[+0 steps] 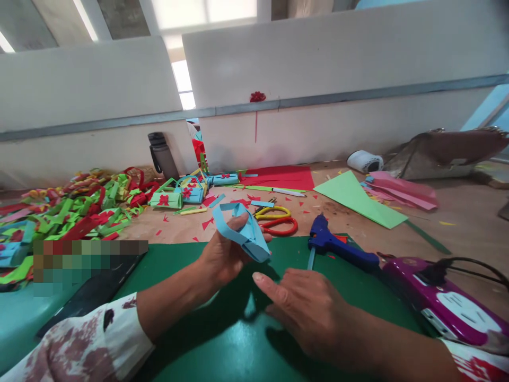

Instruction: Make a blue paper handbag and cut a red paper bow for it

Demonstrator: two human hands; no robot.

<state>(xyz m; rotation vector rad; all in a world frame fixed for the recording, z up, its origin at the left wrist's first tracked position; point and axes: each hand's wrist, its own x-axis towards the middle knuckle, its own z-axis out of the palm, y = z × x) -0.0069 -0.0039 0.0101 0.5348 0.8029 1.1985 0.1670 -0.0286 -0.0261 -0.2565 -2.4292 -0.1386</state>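
My left hand (228,252) is closed around a small light-blue paper handbag (254,241) with a looped strip handle. It is tilted above the green mat (159,265). Just below and to the right of the bag is my right hand (306,307), apart from it, thumb stretched out and fingers loosely bent, with nothing visible in them. Beyond that hand lies a blue glue gun (338,244). Behind the held bag are red-handled scissors (284,227) and yellow-handled scissors (278,212). Several finished paper bags with red bows, among them a green paper bag (166,200), stand farther back.
A heap of paper pieces (99,204) spreads at the left, near a dark bottle (162,156). Red paper (286,176), a green sheet (358,199) and a pen (289,191) lie at the back. A purple power strip (445,302) with a cable sits at right.
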